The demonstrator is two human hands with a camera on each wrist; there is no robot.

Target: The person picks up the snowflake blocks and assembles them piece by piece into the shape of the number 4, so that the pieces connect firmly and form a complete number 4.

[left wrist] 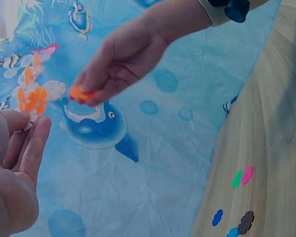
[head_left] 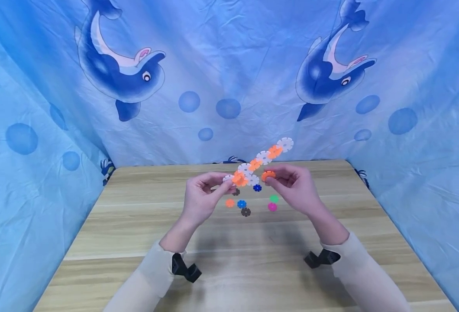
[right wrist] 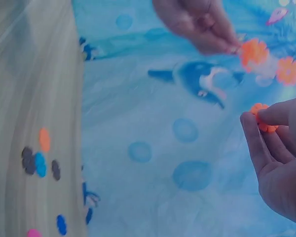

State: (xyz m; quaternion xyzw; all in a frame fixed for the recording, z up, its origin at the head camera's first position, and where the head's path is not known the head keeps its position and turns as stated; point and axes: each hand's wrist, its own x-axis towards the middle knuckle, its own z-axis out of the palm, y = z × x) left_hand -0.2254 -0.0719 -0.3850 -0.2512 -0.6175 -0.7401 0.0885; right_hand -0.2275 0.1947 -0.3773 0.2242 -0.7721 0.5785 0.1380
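A chain of interlocked white and orange snowflake discs is held up above the table, slanting away to the upper right. My left hand pinches a white disc at its near end, beside a cluster of orange and white pieces. To the right, my right hand pinches a single orange snowflake disc between thumb and fingertips. In the left wrist view, a gap separates that orange disc from the chain's white disc. The right wrist view also shows the loose disc apart from the chain.
Several loose discs lie on the wooden table beneath the hands: orange, light blue, dark brown, dark blue, green and pink. A blue dolphin-print curtain surrounds the table's back and sides.
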